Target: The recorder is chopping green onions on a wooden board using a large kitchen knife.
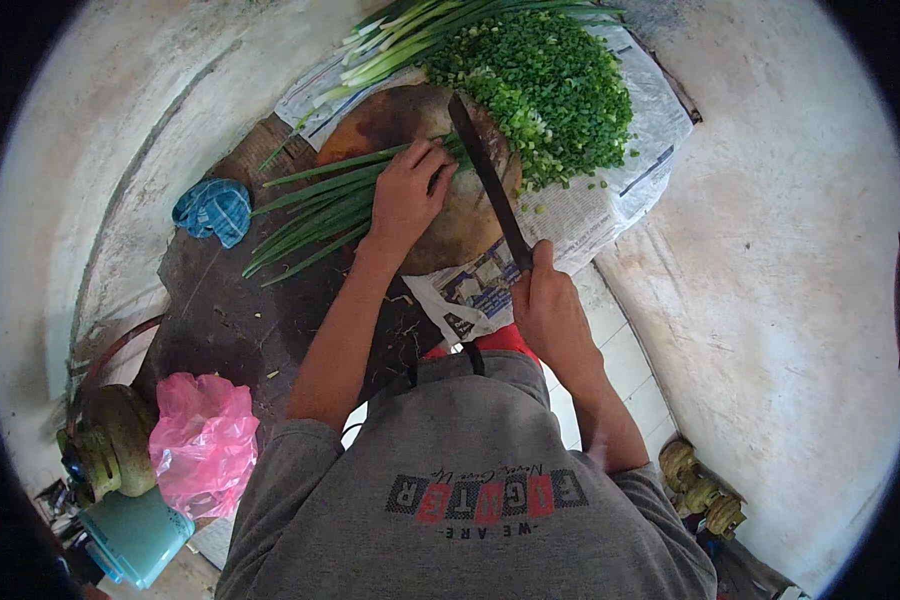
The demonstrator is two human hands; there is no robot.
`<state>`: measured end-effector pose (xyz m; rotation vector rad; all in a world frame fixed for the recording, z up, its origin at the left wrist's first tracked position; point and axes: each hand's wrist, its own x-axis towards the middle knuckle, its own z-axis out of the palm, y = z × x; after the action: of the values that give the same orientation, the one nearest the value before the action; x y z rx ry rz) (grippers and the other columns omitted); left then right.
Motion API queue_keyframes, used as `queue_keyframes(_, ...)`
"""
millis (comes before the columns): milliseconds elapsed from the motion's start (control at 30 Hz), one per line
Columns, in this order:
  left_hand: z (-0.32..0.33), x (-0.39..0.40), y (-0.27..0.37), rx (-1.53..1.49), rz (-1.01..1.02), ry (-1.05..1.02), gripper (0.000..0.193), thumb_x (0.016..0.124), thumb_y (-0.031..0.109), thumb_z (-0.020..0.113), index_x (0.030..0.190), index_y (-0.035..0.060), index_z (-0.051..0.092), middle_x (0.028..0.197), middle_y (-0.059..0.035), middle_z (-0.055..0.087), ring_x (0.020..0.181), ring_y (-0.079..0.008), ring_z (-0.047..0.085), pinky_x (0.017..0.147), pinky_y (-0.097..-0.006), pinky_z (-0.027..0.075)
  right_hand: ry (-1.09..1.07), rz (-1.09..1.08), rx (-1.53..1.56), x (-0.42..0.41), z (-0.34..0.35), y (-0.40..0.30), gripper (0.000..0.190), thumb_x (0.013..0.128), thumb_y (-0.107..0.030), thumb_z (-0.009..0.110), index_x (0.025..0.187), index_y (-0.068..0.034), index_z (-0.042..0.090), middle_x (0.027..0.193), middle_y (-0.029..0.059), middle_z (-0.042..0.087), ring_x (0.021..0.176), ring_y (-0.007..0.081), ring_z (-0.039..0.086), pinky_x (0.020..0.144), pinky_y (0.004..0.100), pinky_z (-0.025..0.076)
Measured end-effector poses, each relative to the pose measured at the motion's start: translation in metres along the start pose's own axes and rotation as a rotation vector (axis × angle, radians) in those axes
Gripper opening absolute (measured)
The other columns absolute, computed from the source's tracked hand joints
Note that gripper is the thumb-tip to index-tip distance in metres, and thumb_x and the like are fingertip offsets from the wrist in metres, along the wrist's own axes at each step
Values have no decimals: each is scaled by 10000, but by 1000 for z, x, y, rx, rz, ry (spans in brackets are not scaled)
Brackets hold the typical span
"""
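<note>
My left hand [415,187] presses a bunch of green onions [330,202] onto a round wooden chopping board [450,232], its fingers bent over the stalks near their right end. In my right hand [551,307] is the handle of a long dark-bladed knife [487,172]. The blade slants up and left across the board, just right of the bunch; whether it touches the stalks I cannot tell. A large heap of chopped green onions [555,97] lies at the board's upper right, on newspaper [645,165]. More whole green onions [397,49] lie above the board.
A crumpled blue checked cloth [214,211] lies at the left of the dark tabletop [225,300]. A pink plastic bag [204,442] sits nearer me, beside a gas cylinder [116,442] and a teal plastic container [139,532]. Pale walls [765,247] stand on both sides.
</note>
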<state>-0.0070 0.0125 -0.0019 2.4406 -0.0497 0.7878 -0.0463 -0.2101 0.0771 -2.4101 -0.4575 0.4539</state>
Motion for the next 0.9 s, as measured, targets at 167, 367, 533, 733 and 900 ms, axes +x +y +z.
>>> queue_keyframes(167,0,-2,-2,-38,26,18,116,827,60,723,916,38,653,980,-99,619,865,-306,658,724,-394,550,-3,-28,-9,-1,4,1,277,884,-51,538,1053,71,355,666,333,590,667,506,621,590,579,483)
queue_keyframes(367,1,-2,0,-18,-7,-10,107,823,65,726,905,44,661,1005,-93,635,874,-305,663,738,-388,551,-50,0,-40,6,9,5,296,878,-55,540,1049,81,341,692,350,594,697,514,627,613,582,500)
queue_keyframes(533,1,0,-1,-32,-38,-12,102,830,85,722,908,47,671,975,-78,650,885,-305,667,736,-374,546,-2,-42,-12,23,27,14,309,869,-45,548,1051,86,336,747,370,603,723,521,630,628,576,510)
queue_keyframes(733,0,2,3,-44,-57,-7,92,845,97,714,902,44,666,958,-79,648,888,-298,667,742,-374,540,-14,-40,-16,32,32,14,274,871,-55,544,1016,72,349,761,367,610,746,524,632,638,563,520)
queue_keyframes(900,-1,2,4,-64,-53,-14,91,847,92,709,904,43,657,958,-83,644,877,-307,665,734,-394,542,-21,-43,9,34,31,15,275,866,-55,550,1009,71,352,764,364,613,744,524,632,641,557,521)
